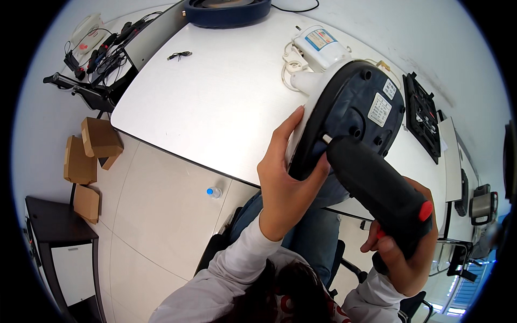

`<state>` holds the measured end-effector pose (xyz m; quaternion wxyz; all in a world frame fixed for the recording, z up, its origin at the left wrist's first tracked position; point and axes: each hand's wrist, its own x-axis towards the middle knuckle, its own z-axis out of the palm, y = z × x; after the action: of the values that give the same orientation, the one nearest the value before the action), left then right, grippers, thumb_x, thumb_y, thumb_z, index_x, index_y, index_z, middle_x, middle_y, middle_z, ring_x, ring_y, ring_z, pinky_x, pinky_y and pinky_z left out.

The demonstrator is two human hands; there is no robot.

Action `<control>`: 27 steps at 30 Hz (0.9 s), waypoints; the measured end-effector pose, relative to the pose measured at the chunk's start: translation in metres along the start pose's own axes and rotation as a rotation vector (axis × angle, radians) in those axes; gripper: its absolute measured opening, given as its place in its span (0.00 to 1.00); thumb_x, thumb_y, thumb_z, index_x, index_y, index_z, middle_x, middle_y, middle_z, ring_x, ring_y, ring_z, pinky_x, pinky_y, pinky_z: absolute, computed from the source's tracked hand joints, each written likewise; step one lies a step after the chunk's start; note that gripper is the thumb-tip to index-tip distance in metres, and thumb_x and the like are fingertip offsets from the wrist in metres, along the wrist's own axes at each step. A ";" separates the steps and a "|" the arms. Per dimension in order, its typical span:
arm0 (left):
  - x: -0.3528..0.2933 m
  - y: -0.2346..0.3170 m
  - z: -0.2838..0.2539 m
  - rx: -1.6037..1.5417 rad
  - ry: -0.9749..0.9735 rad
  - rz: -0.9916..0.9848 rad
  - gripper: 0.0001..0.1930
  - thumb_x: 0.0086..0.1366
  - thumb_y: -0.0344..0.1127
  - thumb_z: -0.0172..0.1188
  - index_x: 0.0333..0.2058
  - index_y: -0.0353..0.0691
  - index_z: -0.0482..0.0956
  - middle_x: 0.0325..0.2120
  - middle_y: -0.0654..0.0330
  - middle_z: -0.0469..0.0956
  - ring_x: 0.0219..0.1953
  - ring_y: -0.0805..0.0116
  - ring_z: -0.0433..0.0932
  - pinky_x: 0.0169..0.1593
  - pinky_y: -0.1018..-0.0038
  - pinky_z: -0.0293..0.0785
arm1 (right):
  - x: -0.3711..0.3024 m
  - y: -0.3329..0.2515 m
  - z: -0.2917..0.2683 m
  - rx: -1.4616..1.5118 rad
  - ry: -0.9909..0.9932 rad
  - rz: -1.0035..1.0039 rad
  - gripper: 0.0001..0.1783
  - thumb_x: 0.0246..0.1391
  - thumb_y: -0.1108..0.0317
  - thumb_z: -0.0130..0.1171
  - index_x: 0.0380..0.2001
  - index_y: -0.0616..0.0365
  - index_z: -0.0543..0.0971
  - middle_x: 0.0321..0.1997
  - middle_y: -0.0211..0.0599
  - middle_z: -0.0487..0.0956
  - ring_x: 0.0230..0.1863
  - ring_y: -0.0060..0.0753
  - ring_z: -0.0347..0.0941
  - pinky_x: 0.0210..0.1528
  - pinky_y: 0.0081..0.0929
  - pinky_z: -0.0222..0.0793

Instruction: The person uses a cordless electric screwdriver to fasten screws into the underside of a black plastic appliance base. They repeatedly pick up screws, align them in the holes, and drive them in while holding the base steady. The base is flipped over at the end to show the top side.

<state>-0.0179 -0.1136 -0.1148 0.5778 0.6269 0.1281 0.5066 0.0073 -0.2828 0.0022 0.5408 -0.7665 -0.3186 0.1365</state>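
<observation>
My left hand (291, 180) grips the near edge of a white appliance (311, 83) tipped so that its dark oval underside (350, 102) faces me. The thumb lies on the dark side and the fingers on the white shell. Round feet, recessed holes and two white labels show on that underside. In my right hand (406, 253) is a black cordless screwdriver (371, 185) with red buttons, fingers wrapped around its handle. Its bit points at the underside near my left thumb; whether it sits in a screw cannot be told.
Behind the appliance lie a white labelled canister (323, 51) and a pale cord. An opened black tool case (423, 118) lies at the table's right. A small black cable (179, 55) and a dark blue round object (226, 13) are farther back. Cardboard boxes (81, 161) and a bottle (214, 192) stand on the floor.
</observation>
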 end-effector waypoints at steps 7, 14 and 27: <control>-0.002 0.002 0.002 -0.023 0.031 -0.006 0.35 0.51 0.22 0.68 0.58 0.28 0.65 0.53 0.45 0.73 0.54 0.54 0.76 0.57 0.68 0.70 | -0.002 -0.002 0.005 0.005 0.034 -0.001 0.43 0.49 0.58 0.62 0.58 0.78 0.57 0.32 0.53 0.77 0.16 0.26 0.72 0.20 0.20 0.69; -0.002 0.003 0.000 0.081 -0.019 0.018 0.34 0.55 0.23 0.65 0.60 0.28 0.62 0.57 0.41 0.69 0.57 0.48 0.73 0.58 0.66 0.69 | -0.001 0.003 -0.002 -0.057 0.001 0.017 0.44 0.48 0.57 0.63 0.58 0.78 0.57 0.32 0.54 0.77 0.16 0.27 0.73 0.19 0.20 0.69; 0.000 0.005 -0.001 0.428 -0.084 0.244 0.35 0.63 0.29 0.57 0.65 0.26 0.52 0.61 0.36 0.62 0.50 0.44 0.75 0.51 0.63 0.72 | 0.001 -0.002 0.004 -0.007 0.032 0.015 0.45 0.48 0.56 0.63 0.58 0.78 0.56 0.31 0.53 0.77 0.16 0.27 0.73 0.19 0.18 0.67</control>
<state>-0.0209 -0.1145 -0.1110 0.3715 0.7663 0.1316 0.5073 0.0046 -0.2787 0.0025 0.5421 -0.7728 -0.3047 0.1272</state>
